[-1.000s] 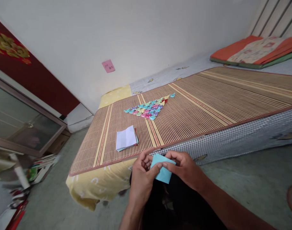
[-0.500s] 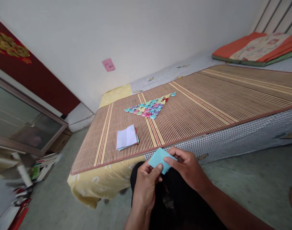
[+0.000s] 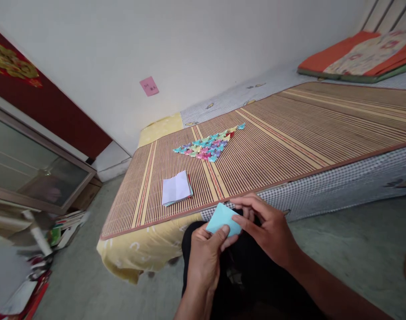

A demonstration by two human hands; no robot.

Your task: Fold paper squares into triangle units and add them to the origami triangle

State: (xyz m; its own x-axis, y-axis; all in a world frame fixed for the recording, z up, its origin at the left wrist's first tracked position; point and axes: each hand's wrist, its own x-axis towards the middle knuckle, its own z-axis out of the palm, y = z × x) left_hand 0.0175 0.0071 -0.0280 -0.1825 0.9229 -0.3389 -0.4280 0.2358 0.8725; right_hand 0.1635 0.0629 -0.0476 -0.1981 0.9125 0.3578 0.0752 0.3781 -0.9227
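Note:
A folded light blue paper [image 3: 222, 218] is held between both my hands just in front of the bed's near edge, above my dark trousers. My left hand [image 3: 205, 257] pinches its lower left corner with thumb on top. My right hand [image 3: 268, 229] grips its right side, fingers curled over the upper edge. On the bamboo mat [image 3: 272, 142] lies a small stack of square papers [image 3: 176, 188], white side up. Farther back sits a triangular arrangement of several small colourful folded paper pieces [image 3: 208, 146].
The bed has a yellow sheet corner [image 3: 136, 253] and a checked side [image 3: 339, 186]. Folded orange bedding [image 3: 359, 55] lies at the far right. A pink note [image 3: 149, 86] sticks to the wall. A glass-fronted cabinet [image 3: 29, 169] and floor clutter [image 3: 29, 262] are at left.
The blue paper has been turned and lifted slightly toward the bed edge; my right fingers shifted onto its upper right edge. The view tilted a little.

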